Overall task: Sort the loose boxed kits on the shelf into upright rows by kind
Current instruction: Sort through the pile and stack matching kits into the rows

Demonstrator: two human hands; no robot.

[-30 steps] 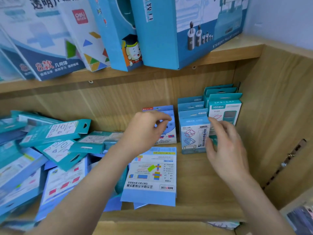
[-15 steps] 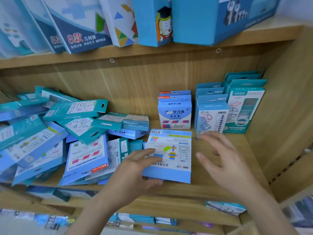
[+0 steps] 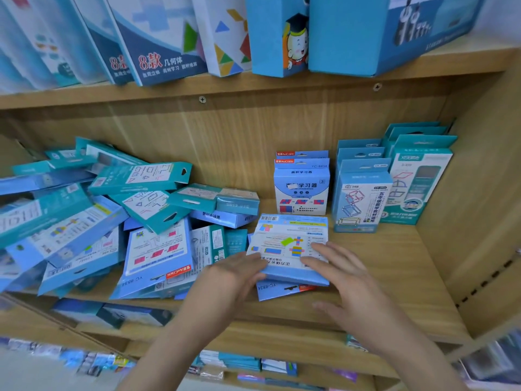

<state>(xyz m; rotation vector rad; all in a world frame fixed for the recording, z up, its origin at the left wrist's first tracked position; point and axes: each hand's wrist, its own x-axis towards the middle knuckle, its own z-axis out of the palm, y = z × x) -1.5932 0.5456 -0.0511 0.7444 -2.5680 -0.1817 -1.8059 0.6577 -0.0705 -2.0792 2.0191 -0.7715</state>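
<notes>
**Both hands on a flat kit at the front of the wooden shelf**

The wooden shelf (image 3: 380,263) is a light-grained board closed by a back panel (image 3: 239,131) and, on the right, a side wall (image 3: 479,221). An upper shelf (image 3: 282,88) above it carries large blue boxes (image 3: 352,38) standing on edge. A lower shelf (image 3: 239,362) with blurred packets shows beneath.

The left half of the board is buried under a pile of loose kits (image 3: 112,221), teal and blue, lying tilted and overlapping. At the right rear stand three upright rows. The blue-and-white row (image 3: 301,187) is near the middle, the cube-frame row (image 3: 362,198) is just beside it, and the teal row (image 3: 420,182) is in the corner against the side wall. Bare board runs in front of the cube-frame and teal rows, out to the side wall and the front edge.

The flat kit (image 3: 290,244) lies face up just in front of the blue-and-white row, with the pile close on its left. It rests on another blue box (image 3: 282,290) that sticks out under its near edge.

The left hand (image 3: 231,280) has fairly straight fingers touching the kit's near left corner. The right hand (image 3: 346,280) lays spread fingers on the kit's near right part, with its thumb held apart over the bare board. Neither hand visibly curls round the kit.
</notes>
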